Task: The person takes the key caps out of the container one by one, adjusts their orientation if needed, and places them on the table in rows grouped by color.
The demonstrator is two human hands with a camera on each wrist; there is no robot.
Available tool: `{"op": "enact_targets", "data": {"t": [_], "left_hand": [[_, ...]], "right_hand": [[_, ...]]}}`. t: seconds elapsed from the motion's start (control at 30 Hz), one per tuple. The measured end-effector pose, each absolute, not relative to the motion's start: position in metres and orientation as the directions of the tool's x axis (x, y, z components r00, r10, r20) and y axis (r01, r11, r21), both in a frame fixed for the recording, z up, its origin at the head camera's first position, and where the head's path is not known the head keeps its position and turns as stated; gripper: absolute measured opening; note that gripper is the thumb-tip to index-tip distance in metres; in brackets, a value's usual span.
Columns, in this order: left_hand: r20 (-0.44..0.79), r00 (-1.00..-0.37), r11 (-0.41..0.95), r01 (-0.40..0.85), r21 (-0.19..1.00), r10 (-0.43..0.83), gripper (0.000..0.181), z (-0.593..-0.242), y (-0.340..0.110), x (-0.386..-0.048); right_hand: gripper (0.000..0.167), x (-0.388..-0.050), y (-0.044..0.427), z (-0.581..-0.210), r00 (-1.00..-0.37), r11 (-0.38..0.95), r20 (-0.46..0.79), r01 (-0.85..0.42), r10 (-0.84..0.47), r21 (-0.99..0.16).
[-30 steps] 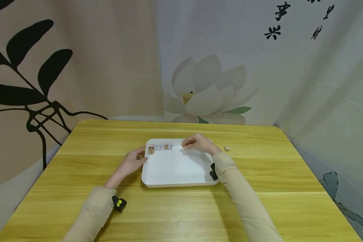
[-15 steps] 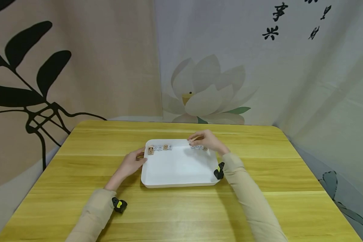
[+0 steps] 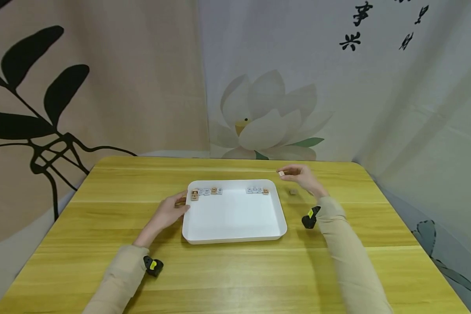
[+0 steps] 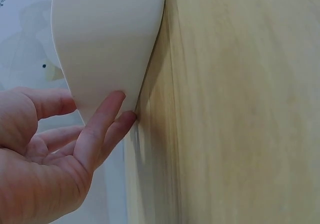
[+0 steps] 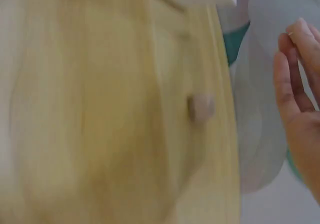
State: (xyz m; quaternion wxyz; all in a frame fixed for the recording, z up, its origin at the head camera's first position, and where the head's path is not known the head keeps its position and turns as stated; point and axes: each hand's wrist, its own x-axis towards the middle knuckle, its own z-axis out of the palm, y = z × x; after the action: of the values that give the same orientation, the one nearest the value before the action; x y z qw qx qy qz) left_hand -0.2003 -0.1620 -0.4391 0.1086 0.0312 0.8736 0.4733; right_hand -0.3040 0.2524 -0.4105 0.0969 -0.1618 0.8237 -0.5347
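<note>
A white tray (image 3: pixel 235 218) lies on the wooden table. My left hand (image 3: pixel 172 209) holds its left edge, thumb over the rim and fingers against the outer wall (image 4: pixel 107 49). In the head view my right hand (image 3: pixel 301 176) is in the air beyond the tray's far right corner, pinching a small pale block (image 3: pixel 281 173) with a mark on one face. In the right wrist view the fingertips (image 5: pixel 301 26) meet, but the block is barely visible there. Below that hand another small block (image 3: pixel 293 191) sits on the table, blurred in the wrist view.
Small marked blocks, white and tan, stand along the tray's far side: a left group (image 3: pixel 206 192) and a right group (image 3: pixel 257 190). A printed curtain (image 3: pixel 274 117) hangs behind the table's far edge (image 3: pixel 161 158).
My right hand has moved right, from over the tray's far side to the air beyond its right edge, carrying the block. The right-hand row is uncovered. My left hand stays at the tray.
</note>
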Motion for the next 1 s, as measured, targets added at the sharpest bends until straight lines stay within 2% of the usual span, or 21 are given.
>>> {"op": "enact_targets", "data": {"t": [0.3,0.47,0.77,1.0], "left_hand": [[-0.166,-0.973,0.543,-0.054,0.838,0.159,0.059,-0.440,-0.164,-0.202],[-0.169,-0.972,0.537,-0.057,0.842,0.163,0.059,-0.440,-0.164,-0.201],[-0.178,-0.972,0.538,-0.069,0.840,0.152,0.059,-0.438,-0.163,-0.200],[-0.174,-0.973,0.533,-0.067,0.844,0.153,0.058,-0.437,-0.162,-0.200]], "right_hand": [[0.042,-0.296,0.301,-0.431,-0.977,0.497,-0.029,-0.081,-0.209,-0.864],[0.038,-0.288,0.312,-0.437,-0.986,0.594,-0.068,-0.035,-0.149,-0.803],[0.028,-0.289,0.318,-0.449,-0.986,0.704,-0.052,-0.076,-0.159,-0.706],[0.030,-0.291,0.320,-0.451,-0.981,0.715,-0.066,-0.087,-0.184,-0.694]]}}
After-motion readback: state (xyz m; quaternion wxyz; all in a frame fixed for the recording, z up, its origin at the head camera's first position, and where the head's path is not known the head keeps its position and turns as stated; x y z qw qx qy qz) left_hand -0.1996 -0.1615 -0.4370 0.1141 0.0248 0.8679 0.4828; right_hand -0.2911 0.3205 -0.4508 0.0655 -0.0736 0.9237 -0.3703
